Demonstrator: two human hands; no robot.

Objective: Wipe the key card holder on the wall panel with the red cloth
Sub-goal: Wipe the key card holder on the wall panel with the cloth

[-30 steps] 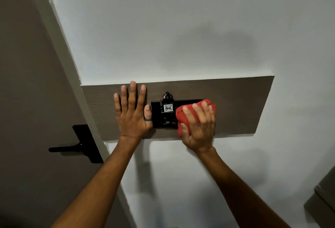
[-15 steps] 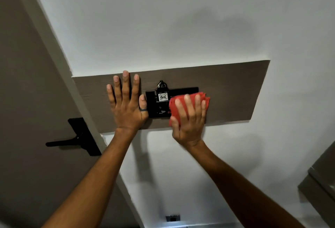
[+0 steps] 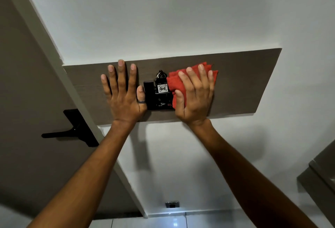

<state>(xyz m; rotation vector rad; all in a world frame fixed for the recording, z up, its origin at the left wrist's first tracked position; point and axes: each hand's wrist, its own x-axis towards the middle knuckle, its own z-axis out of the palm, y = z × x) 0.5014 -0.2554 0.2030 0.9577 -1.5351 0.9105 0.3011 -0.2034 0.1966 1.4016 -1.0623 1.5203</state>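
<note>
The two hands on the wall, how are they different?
The left hand lies bare and flat on the brown wall panel, fingers spread; the right hand presses a red cloth against the panel. The left hand wears a dark ring on its thumb; no ring shows on the right hand. The left hand sits left of the black key card holder, the right hand at its right side. Both point fingers up.

A: What is crowding the key card holder [image 3: 156, 99]?
B: The left hand [image 3: 125, 94] is lying flat against its left edge, the right hand [image 3: 195, 97] is pressing the red cloth [image 3: 178, 82] over its right side.
A: Where is room showing?
B: The wall panel [image 3: 244, 82] is lying bare toward centre right; the white wall [image 3: 163, 19] is stretching open across the upper frame.
</note>
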